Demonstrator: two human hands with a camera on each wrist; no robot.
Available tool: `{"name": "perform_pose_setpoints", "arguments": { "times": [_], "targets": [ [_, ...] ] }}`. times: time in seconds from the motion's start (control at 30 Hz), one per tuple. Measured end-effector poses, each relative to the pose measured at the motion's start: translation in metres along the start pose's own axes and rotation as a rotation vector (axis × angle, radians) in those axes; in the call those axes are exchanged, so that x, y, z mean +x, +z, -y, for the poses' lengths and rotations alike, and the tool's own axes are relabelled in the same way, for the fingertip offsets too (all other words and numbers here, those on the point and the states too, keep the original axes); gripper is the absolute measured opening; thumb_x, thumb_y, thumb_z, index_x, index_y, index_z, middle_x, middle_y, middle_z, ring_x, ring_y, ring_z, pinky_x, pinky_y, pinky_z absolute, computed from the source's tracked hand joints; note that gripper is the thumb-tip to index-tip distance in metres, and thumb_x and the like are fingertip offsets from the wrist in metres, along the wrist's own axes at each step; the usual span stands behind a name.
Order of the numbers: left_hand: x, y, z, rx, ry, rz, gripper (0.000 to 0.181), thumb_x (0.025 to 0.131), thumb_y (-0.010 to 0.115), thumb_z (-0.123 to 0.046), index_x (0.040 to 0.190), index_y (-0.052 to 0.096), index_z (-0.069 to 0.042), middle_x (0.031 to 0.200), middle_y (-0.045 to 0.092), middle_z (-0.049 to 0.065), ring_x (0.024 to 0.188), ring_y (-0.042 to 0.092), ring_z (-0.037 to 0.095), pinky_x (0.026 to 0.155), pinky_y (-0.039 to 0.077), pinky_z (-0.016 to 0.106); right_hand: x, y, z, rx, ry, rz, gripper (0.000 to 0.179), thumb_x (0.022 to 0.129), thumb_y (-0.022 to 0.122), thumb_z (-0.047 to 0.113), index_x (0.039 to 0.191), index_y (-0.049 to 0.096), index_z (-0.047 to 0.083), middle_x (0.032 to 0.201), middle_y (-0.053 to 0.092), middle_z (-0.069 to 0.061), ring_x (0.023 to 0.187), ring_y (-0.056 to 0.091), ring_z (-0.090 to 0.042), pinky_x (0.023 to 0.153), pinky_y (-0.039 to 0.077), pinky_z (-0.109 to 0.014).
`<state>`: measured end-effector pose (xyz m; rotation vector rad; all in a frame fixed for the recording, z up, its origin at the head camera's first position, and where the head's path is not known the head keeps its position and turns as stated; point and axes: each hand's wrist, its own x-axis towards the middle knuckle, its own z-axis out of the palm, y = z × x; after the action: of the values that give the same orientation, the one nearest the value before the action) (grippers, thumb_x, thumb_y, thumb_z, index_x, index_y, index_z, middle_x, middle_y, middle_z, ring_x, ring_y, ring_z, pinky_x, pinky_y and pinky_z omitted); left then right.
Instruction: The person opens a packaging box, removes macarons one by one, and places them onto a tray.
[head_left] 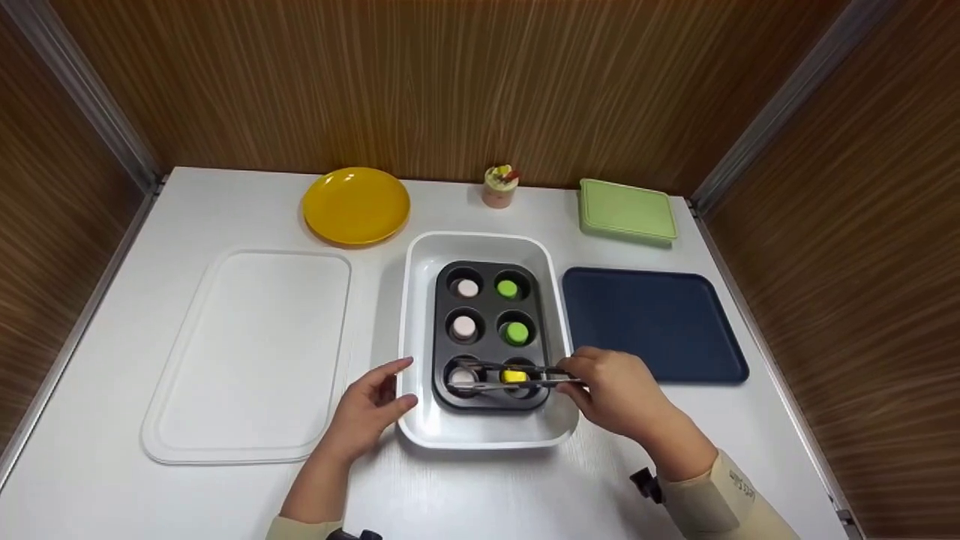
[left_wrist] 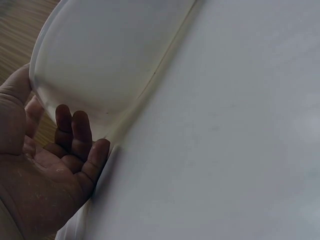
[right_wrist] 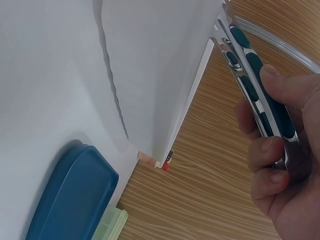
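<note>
A dark muffin pan (head_left: 491,300) lies inside a white tub (head_left: 487,433). Its cups hold small round pieces: pale pink ones such as this pink piece (head_left: 464,327) at left, green ones such as this green piece (head_left: 517,333) at right, and a yellow piece (head_left: 514,376) near right. My right hand (head_left: 611,390) grips metal tongs (right_wrist: 255,75) with teal pads. The tongs reach left across the near cups, their tips either side of the near-left pale piece (head_left: 463,377). My left hand (head_left: 364,409) holds the tub's left wall, thumb and forefinger over the rim, other fingers outside.
Left of the tub lies a white tray (head_left: 262,352); right of it, a navy tray (head_left: 649,322). Along the back stand a yellow plate (head_left: 356,206), a small dessert cup (head_left: 499,189) and a green lidded box (head_left: 628,210). Wood-grain panels enclose three sides.
</note>
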<state>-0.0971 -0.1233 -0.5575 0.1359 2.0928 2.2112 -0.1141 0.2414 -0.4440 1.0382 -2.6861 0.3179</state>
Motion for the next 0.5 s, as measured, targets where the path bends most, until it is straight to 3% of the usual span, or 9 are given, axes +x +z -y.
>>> {"name": "perform_pose_setpoints", "arguments": {
  "times": [0.13, 0.2, 0.5],
  "targets": [
    [-0.0004, -0.0001, -0.001, 0.02, -0.024, -0.008, 0.053, 0.09, 0.079, 0.005, 0.141, 0.063, 0.005, 0.151, 0.054, 0.023, 0.146, 0.042, 0.028, 0.112, 0.037, 0.02, 0.0013, -0.0014, 0.0009, -0.005, 0.006, 0.008, 0.018, 0.085, 0.087, 0.011, 0.098, 0.076, 0.008, 0.091, 0.073, -0.002, 0.072, 0.069, -0.02, 0.056, 0.055, -0.044],
    [-0.0002, 0.0002, -0.0013, 0.028, -0.032, -0.01, 0.053, 0.09, 0.079, 0.005, 0.141, 0.064, 0.004, 0.151, 0.053, 0.023, 0.146, 0.042, 0.031, 0.111, 0.037, 0.019, 0.0019, -0.002, 0.0, -0.008, 0.012, 0.01, 0.018, 0.084, 0.087, 0.012, 0.098, 0.076, 0.008, 0.091, 0.073, -0.002, 0.073, 0.07, -0.02, 0.057, 0.055, -0.043],
    [-0.0015, 0.0007, -0.0027, 0.027, 0.002, -0.017, 0.052, 0.089, 0.08, 0.006, 0.139, 0.064, 0.006, 0.147, 0.057, 0.023, 0.137, 0.048, 0.016, 0.109, 0.039, 0.017, 0.0036, -0.0023, -0.0008, -0.014, 0.027, 0.032, 0.018, 0.085, 0.088, 0.015, 0.097, 0.077, 0.009, 0.09, 0.073, -0.001, 0.073, 0.07, -0.021, 0.058, 0.056, -0.044]
  ]
}}
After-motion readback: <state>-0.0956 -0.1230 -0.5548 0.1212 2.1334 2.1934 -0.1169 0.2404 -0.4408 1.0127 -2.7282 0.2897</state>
